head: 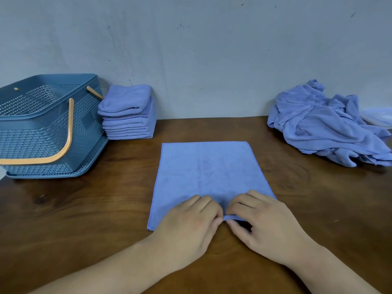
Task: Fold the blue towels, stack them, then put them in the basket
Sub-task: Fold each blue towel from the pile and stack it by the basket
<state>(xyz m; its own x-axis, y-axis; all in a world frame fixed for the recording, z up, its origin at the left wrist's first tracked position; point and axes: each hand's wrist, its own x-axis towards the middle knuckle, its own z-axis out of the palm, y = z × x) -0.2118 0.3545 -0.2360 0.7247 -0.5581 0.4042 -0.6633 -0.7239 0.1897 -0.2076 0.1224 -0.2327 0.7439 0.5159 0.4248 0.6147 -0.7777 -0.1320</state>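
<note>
Both hands met at the middle of the near hem of the flat towel (207, 172), which lay spread on the table (106, 209) and ran away from the grip toward the wall. The left hand (191, 223) and right hand (263, 225) had their fingers curled on top of the cloth, knuckles almost touching. The right thumb was tucked under the hem, pinching a short lifted bit of it. The left hand looked to pinch the same way, though its thumb was mostly hidden. The chief risk lay in how narrow that hold was. With both pinches at the centre and the near corners lying free out to either side of the hands, lifting from here would likely let the corners droop, and the fold could come out crooked or bunched. A light pinch on soft cloth could also slip. Well off to the left of the grip stood the stack of folded towels (129, 115) beside the basket (84, 132), and well off to the right lay the unfolded pile (324, 128). A skewed fold would probably sit badly on that stack.
</note>
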